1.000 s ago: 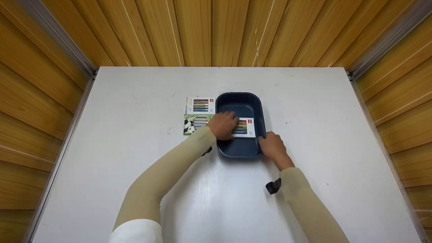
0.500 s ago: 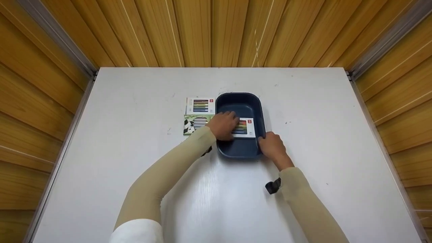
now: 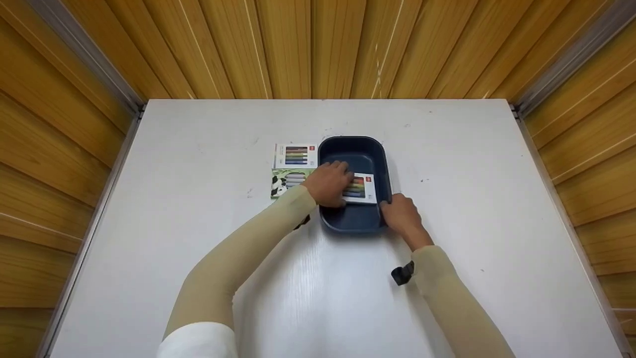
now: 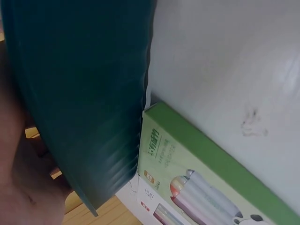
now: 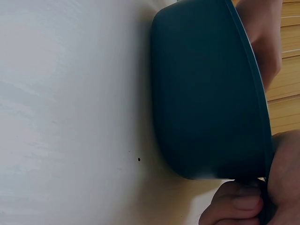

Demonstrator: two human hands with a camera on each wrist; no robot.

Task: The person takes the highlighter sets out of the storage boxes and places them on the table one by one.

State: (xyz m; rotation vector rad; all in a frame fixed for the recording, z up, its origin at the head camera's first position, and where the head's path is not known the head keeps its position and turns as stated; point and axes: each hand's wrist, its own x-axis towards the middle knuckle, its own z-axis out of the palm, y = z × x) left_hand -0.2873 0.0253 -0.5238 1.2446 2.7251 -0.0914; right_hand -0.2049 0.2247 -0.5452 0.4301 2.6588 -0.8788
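In the head view, my left hand (image 3: 329, 184) reaches over the near-left rim of a dark blue bin (image 3: 354, 219). It holds a white box (image 3: 368, 189) inside the bin, whose window shows coloured sticks like pens or crayons. The fingers lie along its far edge and the thumb at its near edge; the hand covers the box's left part. My right hand (image 3: 401, 216) grips the bin's right rim, and its curled fingers (image 5: 234, 206) show below the rim in the right wrist view.
Left of the bin lie a white box with coloured sticks (image 3: 280, 156) and a green panda box (image 3: 279, 183), partly hidden by the left arm. The green box (image 4: 187, 145) sits against the bin wall. Wooden panels (image 3: 328, 49) border the white table (image 3: 198, 149).
Hardly anything differs. My left hand and the white box have shifted very slightly; my right hand keeps its grip on the bin rim.
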